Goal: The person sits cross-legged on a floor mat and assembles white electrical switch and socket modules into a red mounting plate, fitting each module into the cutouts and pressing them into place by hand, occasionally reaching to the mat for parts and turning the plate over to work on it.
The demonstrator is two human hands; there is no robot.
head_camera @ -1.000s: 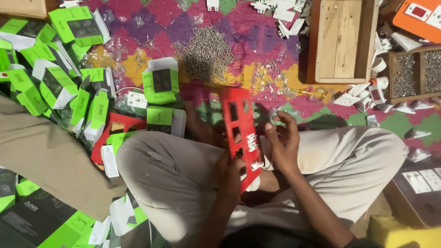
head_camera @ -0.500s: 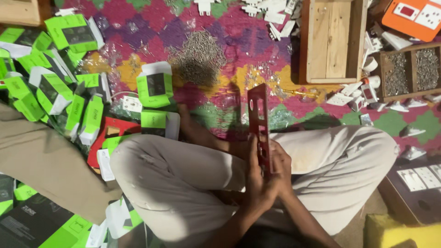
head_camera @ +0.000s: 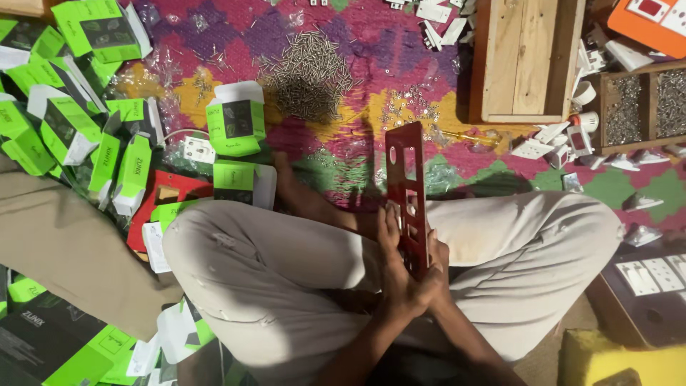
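I sit cross-legged on a patterned mat. A long red plastic plate [head_camera: 407, 182] with several rectangular cut-outs stands nearly upright over my lap, its dark back side turned towards me. My left hand [head_camera: 395, 261] grips its lower left edge, fingers along the plate. My right hand [head_camera: 434, 268] clasps the lower right edge from the other side. Both hands press together around the plate's bottom end, above my crossed legs.
A heap of small metal screws [head_camera: 309, 71] lies on the mat ahead. Green and white boxes [head_camera: 236, 118] crowd the left. A wooden tray [head_camera: 525, 61] and a divided wooden box of screws [head_camera: 643, 107] stand at the right, with white plastic parts [head_camera: 550, 143] scattered between.
The red plate turned from facing me with its bright front to standing edge-on, then showing its dark back. My right hand came in from the side and closed on the lower end.
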